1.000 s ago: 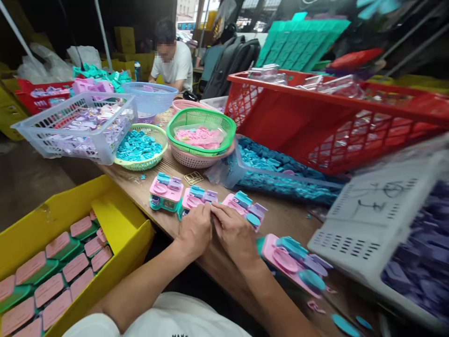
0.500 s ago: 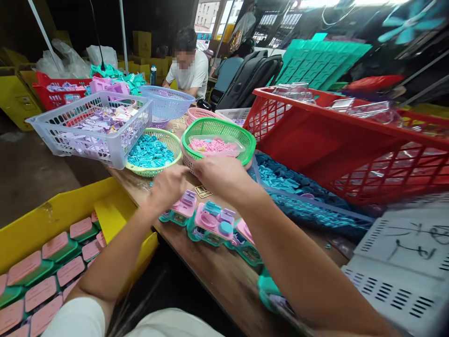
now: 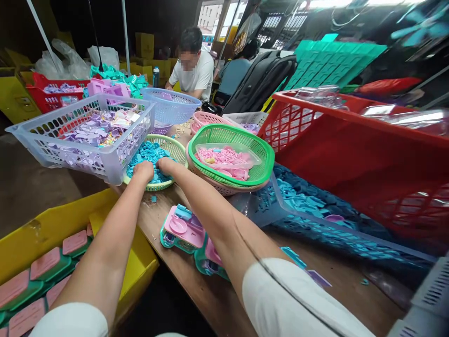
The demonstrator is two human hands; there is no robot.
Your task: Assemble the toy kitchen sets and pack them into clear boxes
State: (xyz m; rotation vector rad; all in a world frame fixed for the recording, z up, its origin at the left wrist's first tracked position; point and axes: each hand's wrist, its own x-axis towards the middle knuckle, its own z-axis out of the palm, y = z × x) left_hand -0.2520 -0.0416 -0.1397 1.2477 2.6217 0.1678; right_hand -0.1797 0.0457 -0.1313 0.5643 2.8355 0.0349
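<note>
Both my hands are at a pale yellow-green basket [image 3: 182, 152] of blue plastic pieces [image 3: 149, 153]. My left hand [image 3: 144, 172] is closed at the basket's near side, its fingertips turned away from view. Just to its right, my right hand [image 3: 165, 166] reaches in among the pieces with curled fingers; what either hand holds is hidden. Below my right forearm stand pink-and-teal toy cases [image 3: 182, 229] in a row on the table, partly covered by the arm. A small blue piece [image 3: 153, 199] lies on the wood in front of the basket.
Right of my hands stands a green basket [image 3: 268, 159] with pink pieces. A translucent crate [image 3: 115, 157] of purple parts is at left, above a yellow box [image 3: 140, 252] of pink-lidded cases. A large red crate [image 3: 329, 154] leans at right. A person [image 3: 196, 70] works opposite.
Both hands have moved left and forward, from in front of the green basket to the basket of blue pieces. The view has shifted too, with the red crate looming larger.
</note>
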